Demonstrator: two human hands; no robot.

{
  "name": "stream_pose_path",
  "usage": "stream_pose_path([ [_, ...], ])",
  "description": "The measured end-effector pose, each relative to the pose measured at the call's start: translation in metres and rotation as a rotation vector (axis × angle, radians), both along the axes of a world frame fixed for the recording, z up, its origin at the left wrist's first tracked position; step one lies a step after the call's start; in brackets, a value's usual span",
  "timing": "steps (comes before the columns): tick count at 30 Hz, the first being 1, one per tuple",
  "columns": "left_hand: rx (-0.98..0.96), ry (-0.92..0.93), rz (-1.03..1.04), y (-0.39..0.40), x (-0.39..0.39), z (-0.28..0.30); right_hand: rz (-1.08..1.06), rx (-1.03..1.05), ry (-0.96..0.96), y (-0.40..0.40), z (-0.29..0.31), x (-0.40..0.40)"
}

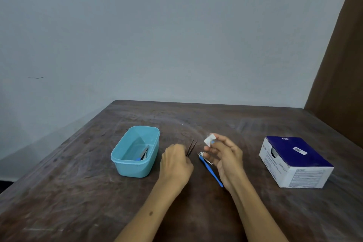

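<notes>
My left hand [175,163] grips dark tweezers [192,147] whose tips point away from me, just above the wooden table [78,192]. My right hand [225,155] pinches a small white pad [209,140] between thumb and fingers, raised beside the tweezers' tips. A metal nail clipper [202,156] and a blue-handled tool [212,173] lie on the table between my hands, partly hidden by my right hand.
A light blue plastic tub [125,167] stands left of my hands with a metal tool and a blue-handled tool inside. A blue and white cardboard box [296,163] sits at the right. A grey wall backs the table; a brown panel rises at far right.
</notes>
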State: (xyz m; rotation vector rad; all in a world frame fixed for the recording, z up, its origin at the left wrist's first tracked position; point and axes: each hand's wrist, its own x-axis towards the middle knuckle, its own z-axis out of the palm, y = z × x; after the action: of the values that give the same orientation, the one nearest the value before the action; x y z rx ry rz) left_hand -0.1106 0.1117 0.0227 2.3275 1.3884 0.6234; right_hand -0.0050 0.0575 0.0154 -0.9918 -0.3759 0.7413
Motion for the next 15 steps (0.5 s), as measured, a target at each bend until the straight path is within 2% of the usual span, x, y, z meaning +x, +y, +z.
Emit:
stream_pose_path([
  [5,0.009,-0.244,-0.055,0.006,-0.004,-0.017,0.079,0.032,0.104,0.000,0.003,-0.002],
  [12,-0.060,-0.538,-0.130,0.006,-0.003,-0.022,0.051,-0.033,-0.012,0.000,-0.002,0.002],
  [15,-0.146,-0.666,-0.188,0.003,-0.002,-0.022,0.077,-0.032,-0.079,0.002,-0.005,0.003],
])
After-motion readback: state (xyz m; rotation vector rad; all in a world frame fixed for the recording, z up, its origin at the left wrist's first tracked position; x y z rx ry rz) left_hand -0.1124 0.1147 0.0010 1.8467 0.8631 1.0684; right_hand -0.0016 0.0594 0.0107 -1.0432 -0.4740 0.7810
